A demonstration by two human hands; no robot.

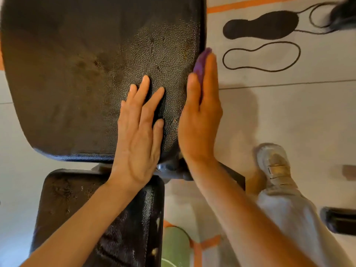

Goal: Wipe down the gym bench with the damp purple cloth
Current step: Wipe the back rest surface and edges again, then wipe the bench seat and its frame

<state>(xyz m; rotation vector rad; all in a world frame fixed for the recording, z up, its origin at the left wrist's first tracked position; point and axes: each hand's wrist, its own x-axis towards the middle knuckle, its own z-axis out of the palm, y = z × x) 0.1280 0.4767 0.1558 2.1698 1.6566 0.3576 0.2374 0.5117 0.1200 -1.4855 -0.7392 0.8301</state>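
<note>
- Head view shows our left hand [138, 130] lying flat on top of the big black bench pad [86, 64], fingers straight and a little spread, holding nothing.
- Our right hand [200, 116] stands on its edge against the right side of that pad, fingers straight and together.
- We see the purple cloth [201, 64] squashed between our right palm and the pad's side wall. Only a strip of it shows at the far end of the hand.
- A smaller seat pad [77, 209] sits near us, with specks of dirt on it.
- Our shoe [275, 166] stands on the floor at the right.
- We think the cloth could slip out and drop, because flat fingers only press it and do not hold it.
- We could also miss the seat pad.
</note>
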